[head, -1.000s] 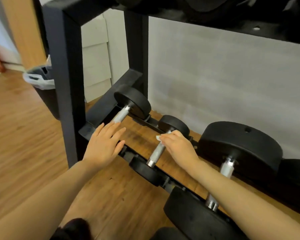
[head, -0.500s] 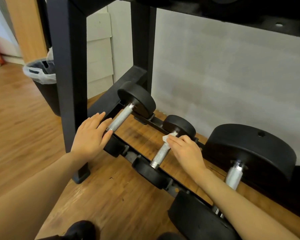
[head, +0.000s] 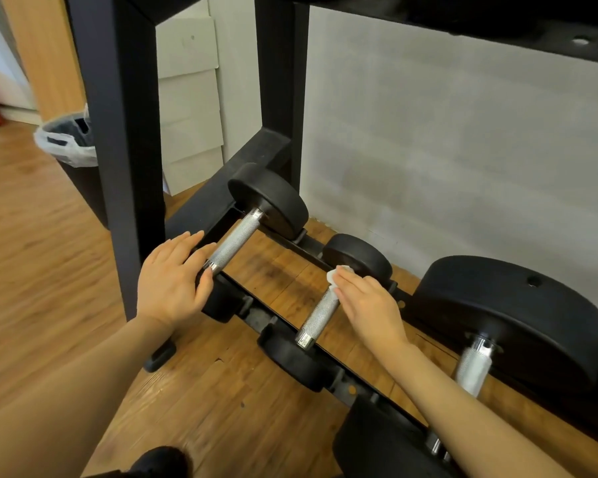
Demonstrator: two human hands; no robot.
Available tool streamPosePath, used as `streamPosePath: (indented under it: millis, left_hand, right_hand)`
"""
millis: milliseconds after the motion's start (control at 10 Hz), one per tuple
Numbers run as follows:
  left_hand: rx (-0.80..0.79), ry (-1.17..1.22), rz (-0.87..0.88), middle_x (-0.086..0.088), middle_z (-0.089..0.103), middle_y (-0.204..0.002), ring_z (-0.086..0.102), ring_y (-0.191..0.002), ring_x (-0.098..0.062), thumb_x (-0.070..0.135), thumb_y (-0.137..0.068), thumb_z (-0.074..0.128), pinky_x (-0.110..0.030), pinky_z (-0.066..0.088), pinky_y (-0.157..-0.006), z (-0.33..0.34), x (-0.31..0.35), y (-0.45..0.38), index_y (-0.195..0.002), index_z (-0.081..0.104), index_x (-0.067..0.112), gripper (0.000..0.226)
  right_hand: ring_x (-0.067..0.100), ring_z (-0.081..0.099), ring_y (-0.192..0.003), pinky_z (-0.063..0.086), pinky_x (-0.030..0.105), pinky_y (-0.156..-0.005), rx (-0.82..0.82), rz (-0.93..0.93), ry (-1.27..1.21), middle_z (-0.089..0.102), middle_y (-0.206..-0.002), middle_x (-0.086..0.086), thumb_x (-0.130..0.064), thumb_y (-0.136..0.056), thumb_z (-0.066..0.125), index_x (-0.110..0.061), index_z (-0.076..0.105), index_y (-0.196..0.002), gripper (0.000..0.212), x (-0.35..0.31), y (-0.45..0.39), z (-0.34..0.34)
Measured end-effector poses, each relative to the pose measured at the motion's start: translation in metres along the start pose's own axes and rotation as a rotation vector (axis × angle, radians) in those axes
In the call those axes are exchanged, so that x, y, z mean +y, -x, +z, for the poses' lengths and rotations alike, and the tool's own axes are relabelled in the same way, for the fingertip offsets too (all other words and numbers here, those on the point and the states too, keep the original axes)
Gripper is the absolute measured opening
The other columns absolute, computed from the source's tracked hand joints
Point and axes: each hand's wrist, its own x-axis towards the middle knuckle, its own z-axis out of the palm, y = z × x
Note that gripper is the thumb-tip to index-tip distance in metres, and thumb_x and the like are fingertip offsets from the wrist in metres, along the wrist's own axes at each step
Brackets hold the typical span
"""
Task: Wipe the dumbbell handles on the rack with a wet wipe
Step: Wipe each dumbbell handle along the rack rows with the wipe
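Note:
Three black dumbbells lie on the bottom rails of a black rack [head: 125, 139]. The leftmost dumbbell has a knurled silver handle [head: 233, 239]. My left hand [head: 173, 281] rests flat over its near end, fingers spread. The middle dumbbell's handle [head: 320, 313] runs from a near black head to a far one. My right hand [head: 366, 305] presses a white wet wipe [head: 337, 276] onto the far part of that handle. A larger dumbbell with a silver handle [head: 473, 369] lies to the right, partly behind my right forearm.
A black bin with a white liner [head: 69, 143] stands on the wooden floor left of the rack post. Flat cardboard sheets [head: 190, 108] lean on the wall behind. The rack's upper shelf [head: 497, 25] overhangs. A grey wall [head: 463, 150] closes the back.
My left hand slid left off the first handle onto that dumbbell's near end. My right hand stays with the wipe at the far end of the middle handle. The view shifted closer.

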Motion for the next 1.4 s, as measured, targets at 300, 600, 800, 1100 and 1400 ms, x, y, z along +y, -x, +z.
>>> streamPosePath:
  millis: [300,600,800,1100,1400]
  left_hand:
    - [0.006,0.003,0.009,-0.013,0.056,-0.140,0.048,-0.133,-0.034,0.039,-0.093,0.034,-0.051,0.036,-0.110,0.002,-0.003,-0.001,-0.132,0.062,0.011,0.055]
    - [0.020,0.012,0.010,-0.012,0.057,-0.140,0.047,-0.133,-0.033,0.038,-0.093,0.034,-0.049,0.034,-0.111,0.003,-0.002,0.000,-0.132,0.062,0.011,0.055]
    - [0.021,0.017,0.003,-0.012,0.057,-0.139,0.047,-0.134,-0.033,0.038,-0.093,0.033,-0.050,0.033,-0.111,0.002,-0.002,0.000,-0.132,0.062,0.011,0.055]
    - [0.027,0.018,0.010,-0.012,0.059,-0.137,0.048,-0.132,-0.033,0.038,-0.093,0.033,-0.050,0.034,-0.111,0.004,-0.002,0.000,-0.132,0.062,0.011,0.055]
    - [0.037,0.022,0.007,-0.013,0.059,-0.136,0.049,-0.132,-0.034,0.038,-0.094,0.033,-0.050,0.034,-0.111,0.003,-0.001,0.000,-0.132,0.061,0.010,0.055]
  right_hand:
    - [0.017,0.066,-0.072,0.056,0.028,-0.049,-0.051,0.037,0.030,0.066,-0.124,0.003,-0.024,-0.089,0.066,-0.010,0.066,-0.123,0.036,0.002,0.003,0.002]
    - [0.018,0.069,-0.086,0.059,0.032,-0.054,-0.146,0.054,-0.030,0.066,-0.125,0.000,-0.027,-0.092,0.064,-0.015,0.067,-0.121,0.031,-0.007,0.001,0.001]
    - [0.016,0.068,-0.099,0.059,0.028,-0.069,-0.213,0.056,-0.090,0.056,-0.138,-0.002,-0.030,-0.098,0.055,-0.015,0.060,-0.131,0.037,-0.008,0.004,0.002]
    - [0.018,0.067,-0.103,0.058,0.032,-0.078,-0.218,0.043,-0.114,0.063,-0.129,-0.001,-0.020,-0.096,0.059,-0.015,0.064,-0.127,0.031,-0.005,-0.001,0.001]
    - [0.017,0.067,-0.099,0.060,0.030,-0.069,-0.192,0.055,-0.056,0.062,-0.130,-0.001,-0.023,-0.094,0.062,-0.017,0.062,-0.128,0.035,-0.001,0.001,-0.001]
